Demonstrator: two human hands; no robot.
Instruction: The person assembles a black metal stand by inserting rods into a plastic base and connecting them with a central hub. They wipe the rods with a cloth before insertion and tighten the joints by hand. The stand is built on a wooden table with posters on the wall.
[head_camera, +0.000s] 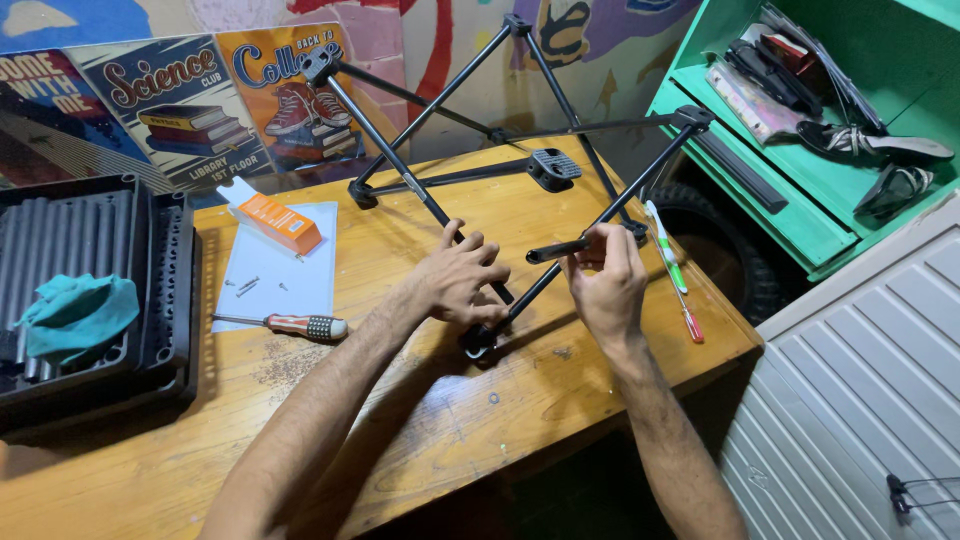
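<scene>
Black tubing of a folding metal frame (520, 130) stands on the wooden table (480, 400), and I place everything against it. My left hand (462, 285) presses curled fingers around a lower crossing strut near the bottom joint. My right hand (608, 280) pinches a short black rod (556, 250) between its fingertips, just right of that strut. I judge the rod could slip, or the frame fold onto my fingers. A red-handled screwdriver (300, 325) lies well left of the frame.
</scene>
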